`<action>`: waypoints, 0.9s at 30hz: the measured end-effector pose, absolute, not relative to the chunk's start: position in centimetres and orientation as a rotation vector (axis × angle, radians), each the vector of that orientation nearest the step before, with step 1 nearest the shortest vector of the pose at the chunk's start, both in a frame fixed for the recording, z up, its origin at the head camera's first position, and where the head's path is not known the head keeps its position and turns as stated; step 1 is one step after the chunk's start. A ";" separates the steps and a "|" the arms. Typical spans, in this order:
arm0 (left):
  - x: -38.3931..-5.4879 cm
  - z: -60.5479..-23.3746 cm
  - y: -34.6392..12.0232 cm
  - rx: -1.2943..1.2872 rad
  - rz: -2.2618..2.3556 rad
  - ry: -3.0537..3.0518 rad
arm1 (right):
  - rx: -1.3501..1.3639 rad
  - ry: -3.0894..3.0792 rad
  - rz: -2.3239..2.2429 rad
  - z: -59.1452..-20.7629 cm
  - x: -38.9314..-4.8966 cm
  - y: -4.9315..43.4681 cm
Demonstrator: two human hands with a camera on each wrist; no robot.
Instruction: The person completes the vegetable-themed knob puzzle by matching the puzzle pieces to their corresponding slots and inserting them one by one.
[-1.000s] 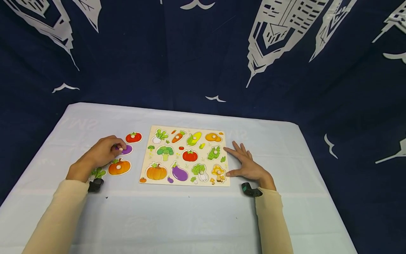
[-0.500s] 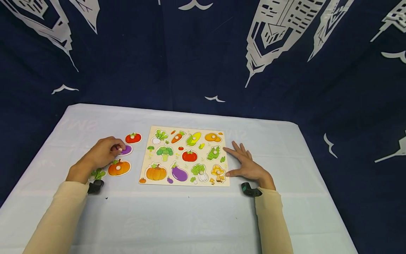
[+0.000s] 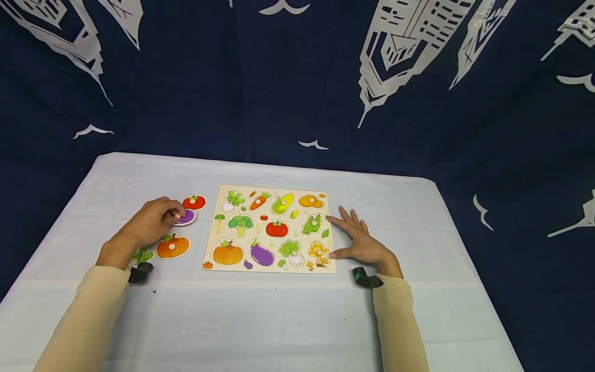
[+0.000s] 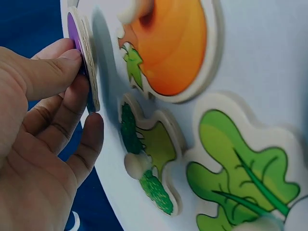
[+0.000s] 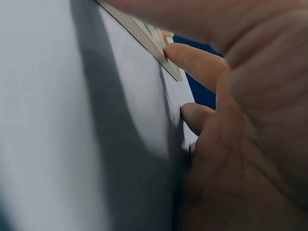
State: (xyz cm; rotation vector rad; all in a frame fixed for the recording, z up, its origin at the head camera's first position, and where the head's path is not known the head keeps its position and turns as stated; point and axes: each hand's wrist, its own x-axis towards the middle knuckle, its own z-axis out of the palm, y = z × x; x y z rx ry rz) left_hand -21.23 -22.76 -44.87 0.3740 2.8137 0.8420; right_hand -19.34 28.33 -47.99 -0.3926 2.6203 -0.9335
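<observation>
In the head view my left hand (image 3: 155,219) pinches a purple eggplant puzzle piece (image 3: 187,217) between thumb and fingers. The left wrist view has this piece (image 4: 88,57) tilted on edge, raised off the white table. My right hand (image 3: 364,240) lies spread beside the wooden vegetable puzzle board (image 3: 217,232), with thumb and index finger touching its right edge. A tomato piece (image 3: 193,202) sits just behind the held piece, and a pumpkin piece (image 3: 173,248) lies in front of it. Under my left wrist shows a leafy green piece (image 3: 141,255).
A cucumber piece (image 4: 156,144) with a round knob, hidden in the head view, lies beside the pumpkin in the left wrist view. The white-covered table (image 3: 279,325) ends at a dark blue printed cloth (image 3: 200,93) behind.
The eggplant piece has risen slightly off the table in my left hand, its pale rim now showing. My right hand stays at the board's edge.
</observation>
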 end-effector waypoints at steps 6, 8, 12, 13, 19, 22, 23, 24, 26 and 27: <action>-21.4 -44.6 -22.3 0.418 0.848 2.822 | -0.383 2.616 -0.948 -47.9 -19.4 28.2; -21.5 -44.5 -22.1 0.449 0.851 2.823 | -0.384 2.616 -0.946 -47.9 -19.4 28.2; -21.5 -44.2 -21.5 0.507 0.856 2.818 | -0.391 2.617 -0.932 -48.0 -19.4 28.3; -21.5 -44.1 -21.3 0.519 0.855 2.818 | -0.392 2.618 -0.931 -48.0 -19.4 28.3; -21.3 -43.4 -20.1 0.578 0.863 2.815 | -0.392 2.611 -0.944 -47.9 -19.4 28.3; -21.3 -43.2 -19.5 0.651 0.861 2.814 | -0.392 2.607 -0.949 -47.9 -19.3 28.3; -21.3 -43.2 -19.3 0.669 0.860 2.810 | -0.391 2.606 -0.950 -47.8 -19.3 28.3; -21.3 -43.2 -19.1 0.673 0.858 2.802 | -0.392 2.606 -0.951 -47.8 -19.3 28.3; -21.1 -43.1 -18.8 0.684 0.853 2.790 | -0.393 2.608 -0.951 -47.9 -19.3 28.3; -21.0 -43.0 -18.6 0.684 0.848 2.783 | -0.394 2.608 -0.950 -47.9 -19.3 28.3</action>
